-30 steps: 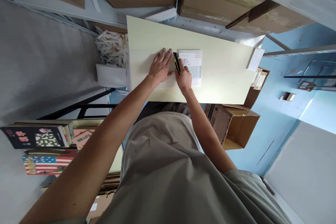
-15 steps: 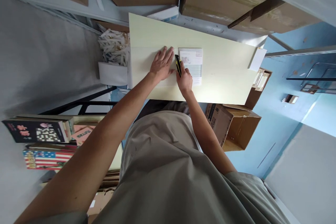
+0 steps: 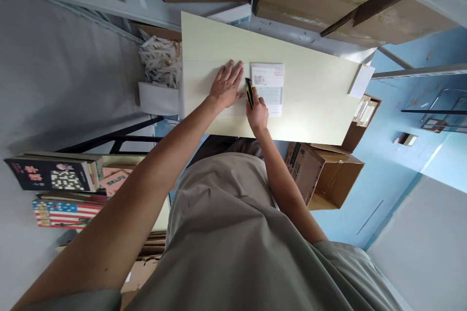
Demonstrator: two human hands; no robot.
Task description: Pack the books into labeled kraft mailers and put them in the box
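My left hand (image 3: 225, 85) lies flat, fingers spread, on a pale sheet on the cream table (image 3: 314, 102). My right hand (image 3: 257, 112) grips a black and yellow utility knife (image 3: 249, 92), its tip at the left edge of a printed paper stack (image 3: 269, 88). The knife runs between my two hands, along the seam where the sheet meets the stack. The blade itself is too small to make out.
A heap of paper strips (image 3: 160, 58) lies left of the table above a white box (image 3: 158, 98). Cardboard boxes (image 3: 321, 0) fill the shelf behind. An open carton (image 3: 324, 175) stands on the blue floor. Books (image 3: 54, 189) are stacked at left. A white slip (image 3: 361, 81) overhangs the table's right end.
My right hand has drawn the knife a little toward me along the stack's edge. The left hand stays pressed flat. The view has shifted slightly.
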